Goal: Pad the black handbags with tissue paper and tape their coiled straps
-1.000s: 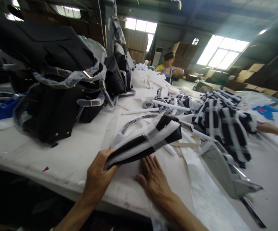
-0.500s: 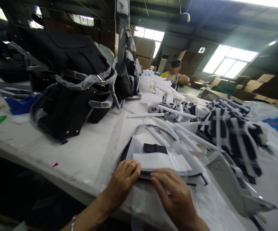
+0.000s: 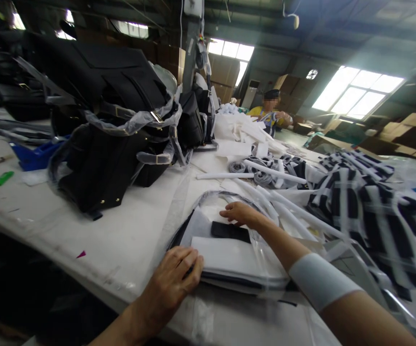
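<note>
A flat black bag [image 3: 184, 234] lies on the table before me, its curved handle [image 3: 208, 196] in clear plastic. On top of the bag are a folded white sheet [image 3: 229, 257] and a small black flap-like piece [image 3: 227, 231]. My left hand [image 3: 175, 274] grips the bag's near left corner, fingers curled over the edge and sheet. My right hand [image 3: 239, 214] reaches across the bag above the black piece, its fingers stretched out and slightly apart, with nothing seen in them. Whether it touches the bag's plastic is unclear.
Large black bags with plastic-wrapped straps [image 3: 103, 158] stand at left, near a blue tape dispenser [image 3: 37, 154] and a green object [image 3: 2, 179]. White tubes [image 3: 298, 211], black-and-white wrapped bundles [image 3: 345, 202] and a grey tool [image 3: 352, 264] lie right. A co-worker [image 3: 271, 113] is behind.
My right hand has left the bag's near edge and moved forward over the black piece. My left hand stays at the near left corner. The view has shifted slightly.
</note>
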